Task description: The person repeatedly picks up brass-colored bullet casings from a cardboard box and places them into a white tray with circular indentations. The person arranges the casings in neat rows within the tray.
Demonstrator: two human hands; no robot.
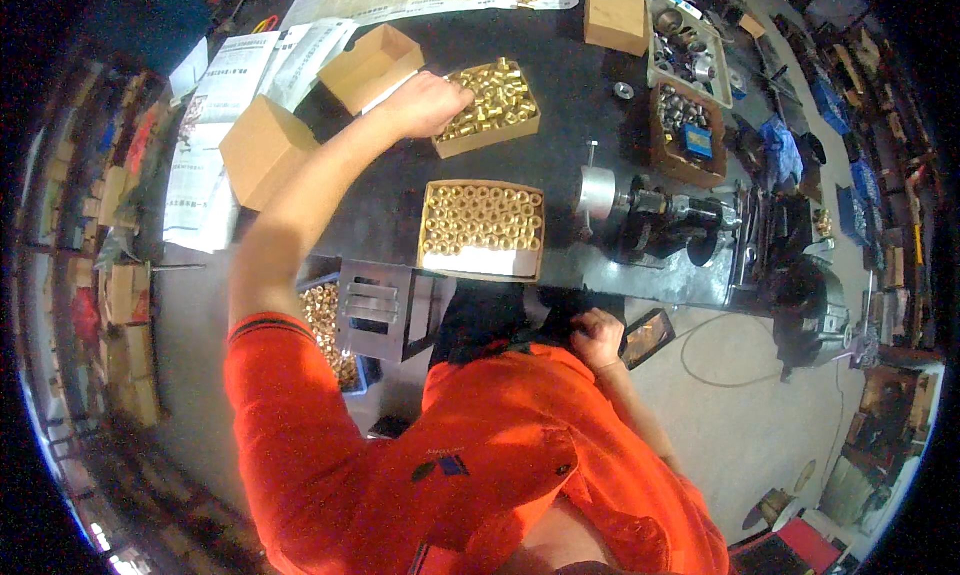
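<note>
Newspaper sheets lie at the left end of the dark worktop, with a plain cardboard box resting against them. Below the worktop, more brass fittings fill a blue bin. An open, empty-looking carton sits just left of the left hand, whose fingers curl down at the edge of a heap of loose brass fittings in a shallow box; whether they pinch one, I cannot tell. Nearer the person, a second shallow box holds brass fittings in neat rows, ring ends up. Most of this layer looks filled; the white strip along its near side seems left bare, and plenty remains loose in the heap. The right hand is loosely curled near the lap, its grip unclear. Farther right stand a clamping machine and a carton of metal parts.
</note>
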